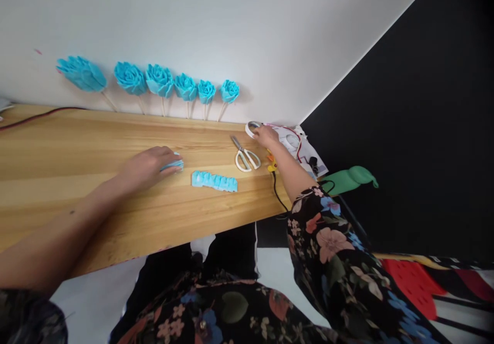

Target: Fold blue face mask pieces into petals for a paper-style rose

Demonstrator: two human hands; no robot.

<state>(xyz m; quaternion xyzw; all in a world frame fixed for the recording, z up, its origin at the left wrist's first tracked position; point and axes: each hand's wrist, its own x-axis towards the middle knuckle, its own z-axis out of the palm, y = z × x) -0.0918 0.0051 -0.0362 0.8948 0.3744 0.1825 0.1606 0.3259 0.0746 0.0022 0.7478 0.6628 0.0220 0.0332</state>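
Note:
My left hand (148, 166) rests low over the wooden table, its fingers closed on a small blue folded piece (173, 165) that shows at the fingertips. To its right lies a pleated blue strip (214, 181), flat on the wood. At the back right my right hand (266, 136) reaches out, fingers curled on the rim of a white tape roll (250, 129). White-handled scissors (246, 155) lie just left of that forearm, apart from both hands, with the blades toward the wall.
Several blue flowers (159, 80) on thin sticks lean along the wall behind the table (127, 218). Right of my right hand are papers (314, 154), a yellow object (272, 166) with a black cable and a green item (349, 179). A dark cable (42, 113) runs at the back left.

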